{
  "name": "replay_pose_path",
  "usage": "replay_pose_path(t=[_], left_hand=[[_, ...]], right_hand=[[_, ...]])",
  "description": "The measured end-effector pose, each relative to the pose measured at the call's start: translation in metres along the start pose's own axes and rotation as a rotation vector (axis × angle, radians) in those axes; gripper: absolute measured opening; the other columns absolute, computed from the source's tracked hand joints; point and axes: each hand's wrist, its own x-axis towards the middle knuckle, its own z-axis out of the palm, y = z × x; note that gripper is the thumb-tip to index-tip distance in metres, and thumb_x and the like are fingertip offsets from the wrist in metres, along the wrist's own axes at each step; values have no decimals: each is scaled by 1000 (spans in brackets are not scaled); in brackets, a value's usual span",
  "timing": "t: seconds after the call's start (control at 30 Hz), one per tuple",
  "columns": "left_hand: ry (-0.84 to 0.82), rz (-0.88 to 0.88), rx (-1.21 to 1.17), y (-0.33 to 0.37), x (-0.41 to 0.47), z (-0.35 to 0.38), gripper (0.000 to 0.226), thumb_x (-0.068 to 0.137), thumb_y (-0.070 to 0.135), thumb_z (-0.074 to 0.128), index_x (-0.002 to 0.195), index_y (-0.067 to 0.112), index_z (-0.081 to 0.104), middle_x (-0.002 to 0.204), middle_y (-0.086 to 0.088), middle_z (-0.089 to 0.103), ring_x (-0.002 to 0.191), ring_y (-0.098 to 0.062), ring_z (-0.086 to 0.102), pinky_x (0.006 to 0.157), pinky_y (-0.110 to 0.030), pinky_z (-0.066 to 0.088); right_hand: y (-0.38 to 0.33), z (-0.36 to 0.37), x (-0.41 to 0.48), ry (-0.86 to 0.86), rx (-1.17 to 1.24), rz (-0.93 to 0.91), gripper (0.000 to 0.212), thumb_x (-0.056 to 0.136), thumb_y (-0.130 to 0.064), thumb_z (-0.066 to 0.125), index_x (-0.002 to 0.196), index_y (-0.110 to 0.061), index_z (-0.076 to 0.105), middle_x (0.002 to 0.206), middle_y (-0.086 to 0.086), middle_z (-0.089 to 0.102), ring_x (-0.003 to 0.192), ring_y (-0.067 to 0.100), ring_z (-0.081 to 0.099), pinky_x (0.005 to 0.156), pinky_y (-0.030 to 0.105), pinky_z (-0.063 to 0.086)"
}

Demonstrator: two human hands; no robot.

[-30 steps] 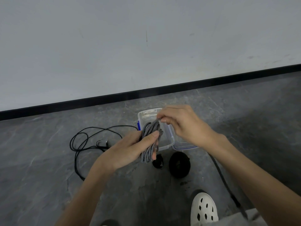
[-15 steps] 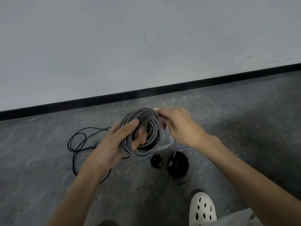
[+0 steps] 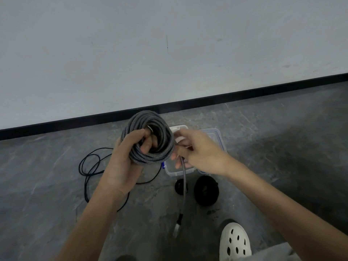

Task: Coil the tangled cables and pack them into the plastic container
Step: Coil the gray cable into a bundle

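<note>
My left hand (image 3: 124, 162) grips a thick coil of grey braided cable (image 3: 160, 127), with its fingers curled through the coil's middle. The coil is held upright above the floor. My right hand (image 3: 199, 151) pinches the cable's loose tail (image 3: 184, 187) just right of the coil. That tail hangs straight down and ends in a silver plug (image 3: 177, 229). Behind my hands the clear plastic container (image 3: 174, 172) sits on the floor, mostly hidden. A loose black cable (image 3: 88, 166) lies tangled on the floor to the left.
The container's clear lid (image 3: 216, 134) with blue clips lies to the right of the container. Two coiled black bundles, a small black coil (image 3: 178, 186) and a larger black coil (image 3: 206, 190), rest in front of it. A white clog (image 3: 235, 242) is at the bottom right. The wall's black skirting (image 3: 244, 95) runs behind.
The grey coil was turned from edge-on to face-on and lifted higher. The cable's tail now hangs free from my right hand with its plug dangling.
</note>
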Motion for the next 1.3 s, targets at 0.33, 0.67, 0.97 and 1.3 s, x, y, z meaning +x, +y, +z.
replay_pose_path(t=[0.33, 0.67, 0.97, 1.3], left_hand=[[133, 122, -1, -2, 7, -9, 31, 89, 19, 50, 59, 23, 58, 57, 11, 51, 70, -6, 55, 76, -20, 49], [185, 137, -18, -3, 8, -7, 27, 86, 23, 53, 60, 24, 59, 57, 10, 50, 69, -7, 53, 75, -20, 48], [199, 98, -109, -3, 10, -6, 17, 84, 25, 55, 67, 22, 59, 56, 9, 49, 70, -9, 53, 74, -20, 49], [144, 47, -78, -6, 6, 5, 18, 76, 31, 64, 75, 17, 53, 57, 7, 48, 69, -11, 50, 75, -26, 42]], right_hand=[[-19, 12, -14, -107, 347, 98, 12, 98, -12, 53, 106, -4, 57, 78, 15, 69, 63, 24, 69, 57, 25, 58], [-16, 10, -14, -122, 169, -91, 25, 90, 10, 51, 111, -3, 56, 94, 15, 73, 88, 24, 72, 83, 26, 54], [-15, 7, -17, -69, 100, -277, 19, 86, -1, 67, 104, 4, 66, 83, 15, 73, 82, 25, 72, 84, 27, 55], [-19, 16, -21, -47, 61, -277, 18, 88, -17, 67, 86, 0, 68, 72, 15, 68, 60, 27, 67, 63, 34, 56]])
